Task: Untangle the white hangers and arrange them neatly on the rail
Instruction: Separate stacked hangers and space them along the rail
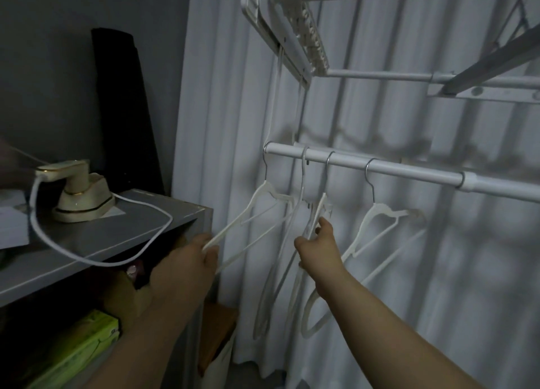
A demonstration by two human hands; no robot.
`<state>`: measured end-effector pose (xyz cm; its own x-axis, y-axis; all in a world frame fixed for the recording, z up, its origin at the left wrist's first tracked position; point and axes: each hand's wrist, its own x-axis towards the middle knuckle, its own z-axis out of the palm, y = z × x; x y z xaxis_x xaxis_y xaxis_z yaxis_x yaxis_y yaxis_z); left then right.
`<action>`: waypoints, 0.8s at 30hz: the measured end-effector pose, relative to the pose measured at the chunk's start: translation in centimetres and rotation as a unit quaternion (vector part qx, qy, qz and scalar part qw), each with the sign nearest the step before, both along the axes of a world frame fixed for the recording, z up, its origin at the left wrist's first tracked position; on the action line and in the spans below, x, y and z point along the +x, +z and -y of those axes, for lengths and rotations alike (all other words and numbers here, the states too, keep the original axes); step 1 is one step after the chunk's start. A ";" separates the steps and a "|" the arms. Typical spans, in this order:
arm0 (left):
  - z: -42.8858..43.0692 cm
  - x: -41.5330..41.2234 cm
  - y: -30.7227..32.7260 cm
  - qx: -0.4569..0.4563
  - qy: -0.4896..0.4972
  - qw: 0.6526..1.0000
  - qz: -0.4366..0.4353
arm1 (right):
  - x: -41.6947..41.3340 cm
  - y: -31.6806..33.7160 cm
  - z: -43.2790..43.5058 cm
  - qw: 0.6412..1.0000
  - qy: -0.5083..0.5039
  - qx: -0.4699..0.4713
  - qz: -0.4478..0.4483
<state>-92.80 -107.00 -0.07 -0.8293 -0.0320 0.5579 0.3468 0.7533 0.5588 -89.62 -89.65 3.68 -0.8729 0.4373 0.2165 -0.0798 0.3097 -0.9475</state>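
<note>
A white rail (409,171) runs left to right in front of a white curtain. Several white hangers hang from it by metal hooks. My left hand (190,260) grips the lower arm of the leftmost hanger (257,204) and holds it pulled out toward the left. My right hand (318,248) pinches the shoulder of the middle hanger (318,213), which hangs bunched with other long hangers (280,271) drooping below it. A further hanger (382,222) hangs alone to the right, apart from both hands.
A grey shelf unit (117,231) stands at the left, carrying a cream iron (79,193) with a white cord (96,254). A drying rack frame (306,52) hangs overhead. A wooden-topped bin (216,336) sits by the curtain below.
</note>
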 end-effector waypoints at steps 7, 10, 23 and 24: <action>-0.8 1.4 0.6 0.045 -0.057 0.991 -0.114 | 1.8 -0.2 -0.4 0.998 0.022 -0.046 -0.024; -2.5 3.6 1.7 0.067 -0.112 0.974 -0.185 | 2.0 -0.3 -0.8 0.999 0.014 -0.039 -0.020; -6.9 3.5 -0.6 -0.002 -0.132 0.990 0.053 | 3.0 -0.5 -2.9 0.999 -0.015 -0.010 -0.028; -6.9 3.2 -0.9 -0.015 -0.128 0.990 0.053 | 3.1 -0.5 -3.1 0.999 -0.014 -0.011 -0.032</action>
